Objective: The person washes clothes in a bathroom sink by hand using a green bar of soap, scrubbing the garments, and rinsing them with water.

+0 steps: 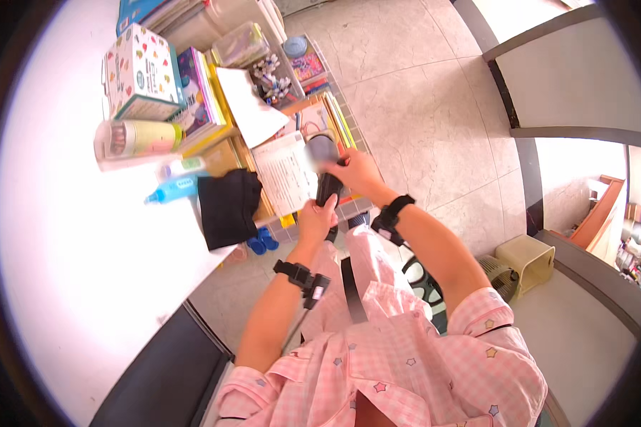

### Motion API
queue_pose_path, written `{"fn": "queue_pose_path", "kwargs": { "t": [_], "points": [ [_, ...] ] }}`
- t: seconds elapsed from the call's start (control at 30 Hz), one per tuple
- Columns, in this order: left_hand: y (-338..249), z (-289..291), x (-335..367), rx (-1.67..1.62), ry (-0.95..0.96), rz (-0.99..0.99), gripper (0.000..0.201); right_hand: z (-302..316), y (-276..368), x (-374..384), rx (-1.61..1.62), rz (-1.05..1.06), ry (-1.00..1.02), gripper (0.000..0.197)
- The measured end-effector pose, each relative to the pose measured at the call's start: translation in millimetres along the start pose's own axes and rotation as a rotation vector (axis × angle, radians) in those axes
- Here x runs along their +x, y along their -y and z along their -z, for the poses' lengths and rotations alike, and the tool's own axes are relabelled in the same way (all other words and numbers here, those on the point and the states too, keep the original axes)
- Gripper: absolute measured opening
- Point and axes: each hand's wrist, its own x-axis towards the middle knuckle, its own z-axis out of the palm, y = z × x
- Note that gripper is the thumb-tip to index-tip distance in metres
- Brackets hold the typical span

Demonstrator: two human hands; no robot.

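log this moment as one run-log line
left hand: holds black-handled object, lower end | right hand: holds it, near blurred grey head | left of it: printed sheet, black cloth

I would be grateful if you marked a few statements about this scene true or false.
1. The left hand and right hand both hold the black object. True.
2. The black cloth lies to the right of both hands. False: the black cloth lies to their left.
3. The blue tube lies on the white table. True.
4. The sleeves are plain green. False: the sleeves are pink checked.
5. Both arms wear a black strap. True.
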Motion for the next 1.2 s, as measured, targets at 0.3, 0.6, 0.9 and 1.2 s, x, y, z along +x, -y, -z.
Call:
{"fn": "queue_pose_path", "kwargs": {
  "t": [0.3, 0.6, 0.9, 1.2],
  "points": [
    [-23.7, -18.4, 25.3, -0.143, -0.036, 0.387, 0.068, -32.8, -18.0, 10.2, 0.034, 0.145, -0.177, 0.034],
    [-3.2, 3.8, -31.2, 0.361, 0.243, -0.097, 0.019, 2.0, -63.1, -93.0, 0.157, -0.148, -0.240, 0.023],
    [24.6, -100.7, -140.7, 0.941, 1.119, -0.521, 0.025, -45.4, -173.4, -332.3, 0.108, -0.301, -1.136, 0.006],
    [134.9, -163.1, -324.7, 1.426, 1.596, -0.415, 0.030, -198.6, -240.3, -622.8, 0.382, -1.054, -1.711, 0.020]
  ]
}}
